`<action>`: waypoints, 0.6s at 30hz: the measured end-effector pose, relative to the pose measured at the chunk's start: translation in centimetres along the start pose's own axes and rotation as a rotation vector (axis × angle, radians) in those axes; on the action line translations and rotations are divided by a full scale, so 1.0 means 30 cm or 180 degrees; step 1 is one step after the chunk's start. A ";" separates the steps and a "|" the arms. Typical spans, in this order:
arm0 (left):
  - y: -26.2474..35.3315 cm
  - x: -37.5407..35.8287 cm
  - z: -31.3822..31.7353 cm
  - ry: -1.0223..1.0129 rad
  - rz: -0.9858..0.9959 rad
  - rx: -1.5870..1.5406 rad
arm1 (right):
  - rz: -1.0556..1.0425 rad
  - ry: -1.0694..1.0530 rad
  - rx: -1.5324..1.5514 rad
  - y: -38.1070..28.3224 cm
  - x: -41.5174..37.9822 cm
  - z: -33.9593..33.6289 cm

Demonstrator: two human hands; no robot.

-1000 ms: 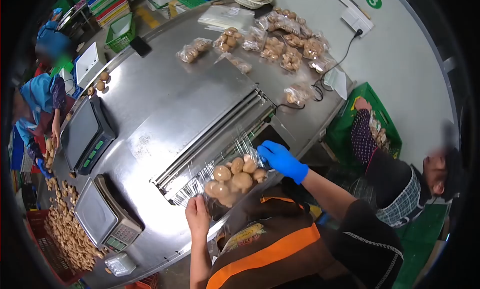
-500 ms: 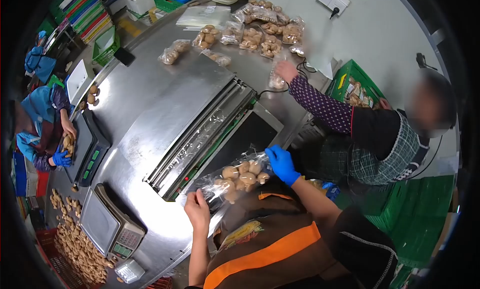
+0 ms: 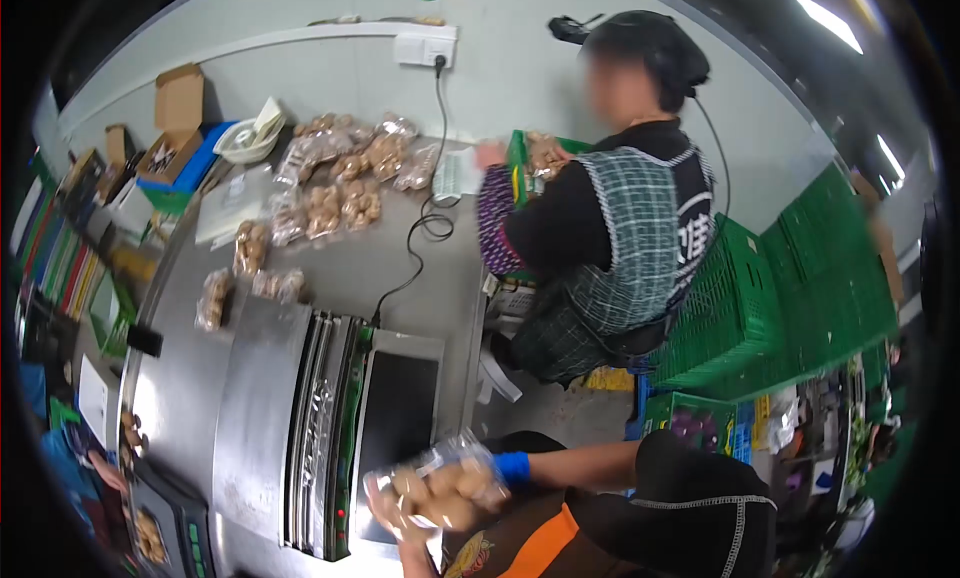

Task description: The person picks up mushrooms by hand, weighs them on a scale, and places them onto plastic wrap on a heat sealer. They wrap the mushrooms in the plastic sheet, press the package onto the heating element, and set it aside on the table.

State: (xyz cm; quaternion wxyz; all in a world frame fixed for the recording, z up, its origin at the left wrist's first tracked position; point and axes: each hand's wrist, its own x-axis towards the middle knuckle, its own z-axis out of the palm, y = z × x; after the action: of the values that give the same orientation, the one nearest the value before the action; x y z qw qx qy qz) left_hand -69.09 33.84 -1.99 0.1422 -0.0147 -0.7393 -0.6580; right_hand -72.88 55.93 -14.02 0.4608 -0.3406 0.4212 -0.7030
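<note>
A clear plastic bag of brown mushrooms (image 3: pixel 447 486) is held in front of my body, close to the apron. My bare left hand (image 3: pixel 392 518) grips its left side, fingers partly covered by the bag. At its right end is my right hand (image 3: pixel 514 467) in a blue glove, closed against the bag and mostly hidden behind it. Just left of the bag stands a long metal bag sealer (image 3: pixel 318 428) with a red light. Its dark flat plate (image 3: pixel 398 393) lies beyond the bag.
Bagged mushrooms (image 3: pixel 325 210) lie on the far part of the steel table (image 3: pixel 175 378), beside flat plastic bags (image 3: pixel 232 210). A co-worker (image 3: pixel 630 218) stands at a green crate (image 3: pixel 517 163). A black cable (image 3: pixel 402 278) crosses the table. A scale (image 3: pixel 170 508) sits lower left.
My view has swung right and up. The mushroom bag has tilted and come nearer my body, still in both hands. The co-worker's arm has gone from the table bags to the green crate.
</note>
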 end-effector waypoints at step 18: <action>0.429 0.027 0.077 -0.0789 -0.3088 -0.3223 | 0.1795 0.0591 -0.0696 -0.989 0.097 0.221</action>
State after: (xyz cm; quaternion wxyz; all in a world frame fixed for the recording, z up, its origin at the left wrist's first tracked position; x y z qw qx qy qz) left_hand -67.62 37.69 10.45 -0.2761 0.1771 -0.2767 -0.9033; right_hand -78.83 57.88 15.87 0.5578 -0.1922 0.6124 -0.5262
